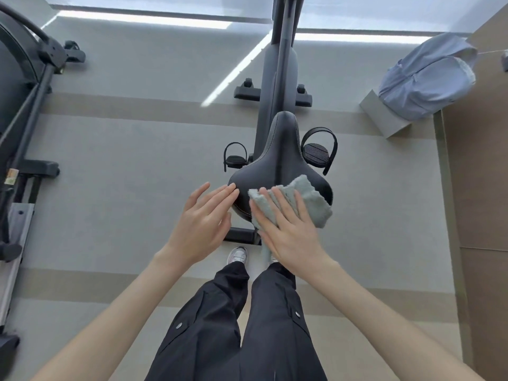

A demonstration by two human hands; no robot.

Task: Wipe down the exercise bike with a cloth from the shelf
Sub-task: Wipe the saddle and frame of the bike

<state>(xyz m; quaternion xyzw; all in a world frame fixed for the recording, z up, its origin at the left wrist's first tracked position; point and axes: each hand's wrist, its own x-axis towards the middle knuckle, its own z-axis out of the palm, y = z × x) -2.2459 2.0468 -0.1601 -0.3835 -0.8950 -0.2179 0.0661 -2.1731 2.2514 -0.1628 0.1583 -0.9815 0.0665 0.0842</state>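
Observation:
The exercise bike stands in front of me, seen from above, with its black saddle (277, 158) in the middle of the head view and its dark frame (280, 67) running away from me. A pale grey-green cloth (313, 202) lies over the saddle's rear right part. My right hand (288, 229) presses flat on the cloth, fingers spread. My left hand (204, 215) is flat and holds nothing, its fingertips touching the saddle's rear left edge. Two pedals (317, 154) show on either side below the saddle.
Another dark exercise machine (24, 105) fills the left edge. A light blue garment (428, 78) lies over a grey box (384, 116) at the right, beside a brown wall panel (478, 174). My legs in dark trousers (233, 325) stand right behind the saddle on grey carpet.

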